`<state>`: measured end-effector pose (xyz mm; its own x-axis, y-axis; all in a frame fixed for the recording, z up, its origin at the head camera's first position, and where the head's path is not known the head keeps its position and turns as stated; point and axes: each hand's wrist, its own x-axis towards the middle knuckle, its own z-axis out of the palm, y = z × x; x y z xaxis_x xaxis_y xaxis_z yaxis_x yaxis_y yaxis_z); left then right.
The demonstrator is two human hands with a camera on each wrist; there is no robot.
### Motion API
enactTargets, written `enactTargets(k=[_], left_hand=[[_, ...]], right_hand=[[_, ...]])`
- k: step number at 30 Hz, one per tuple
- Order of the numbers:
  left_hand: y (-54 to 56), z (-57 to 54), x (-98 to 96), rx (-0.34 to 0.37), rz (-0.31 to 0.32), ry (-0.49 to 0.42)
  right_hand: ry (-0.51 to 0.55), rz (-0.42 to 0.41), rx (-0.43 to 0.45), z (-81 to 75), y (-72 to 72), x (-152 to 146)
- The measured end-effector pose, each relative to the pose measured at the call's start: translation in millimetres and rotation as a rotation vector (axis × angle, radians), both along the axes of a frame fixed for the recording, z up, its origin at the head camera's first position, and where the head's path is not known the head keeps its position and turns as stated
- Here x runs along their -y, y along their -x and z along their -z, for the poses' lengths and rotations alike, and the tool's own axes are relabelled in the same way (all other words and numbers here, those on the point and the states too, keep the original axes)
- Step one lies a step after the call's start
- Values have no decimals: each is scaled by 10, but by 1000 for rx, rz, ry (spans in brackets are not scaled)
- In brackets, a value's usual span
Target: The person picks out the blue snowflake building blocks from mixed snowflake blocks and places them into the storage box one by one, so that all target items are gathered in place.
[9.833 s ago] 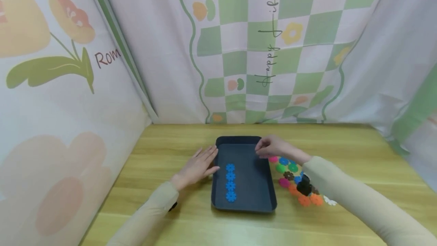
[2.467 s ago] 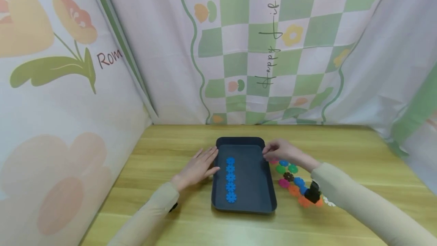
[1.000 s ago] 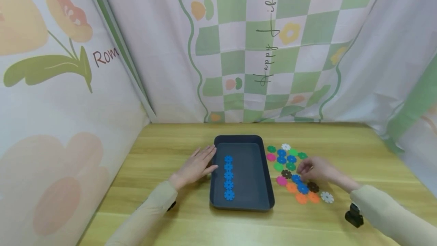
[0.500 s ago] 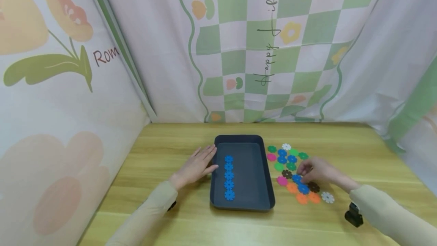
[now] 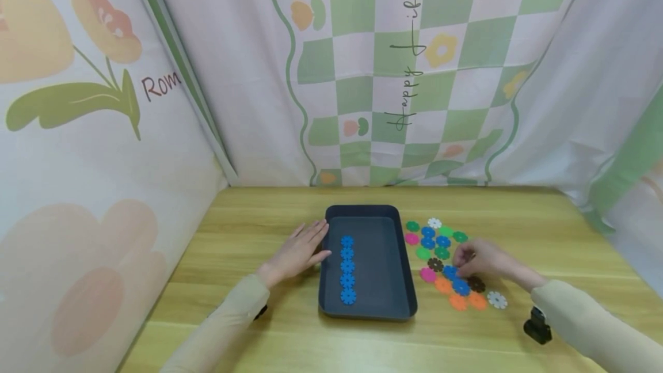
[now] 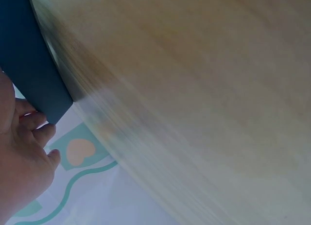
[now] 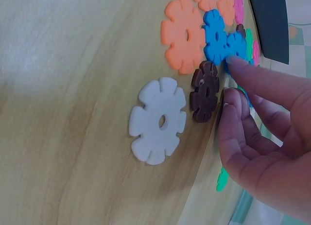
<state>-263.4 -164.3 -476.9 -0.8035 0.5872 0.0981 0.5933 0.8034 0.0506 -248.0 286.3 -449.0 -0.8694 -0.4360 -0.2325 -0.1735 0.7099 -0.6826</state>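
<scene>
Across a wood-grain table, you rest your left hand at the left rim of a dark rectangular tray, fingers mostly extended and touching it, thumb apart, laid on the edge rather than gripping it.

"And inside your tray?"

"Five blue snowflake discs stand in a straight line down its left half, each meeting the next."

"Your right hand, then?"

"Bent at the fingers, over the loose discs on the table to the tray's right. Your thumb touches the edge of one blue disc; whether a finger closes on it from the other side, these angles cannot tell."

"What surrounds your fingers there?"

"Just beside, on the side nearer you, lies a second blue disc, with a brown disc to its right and orange discs closer to you. Your white disc sits apart at the near right end. Toward the far side of the group lie more blue discs, along with green discs and a pink disc."

"Behind it all, facing you?"

"Your checked green-and-white curtain, lettered sideways."
</scene>
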Motion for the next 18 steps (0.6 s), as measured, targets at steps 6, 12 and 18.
enactTargets(k=[6,12,18], left_hand=[[-5,2,-4,2,-3,-1],[-15,-6,-1,6,-6,-2],[-10,-10,-5,14,-7,0]], right_hand=[[11,19,16,13,-20,9],[-35,26,-34,29,-43,61],[-56,36,-56,39,-51,86]])
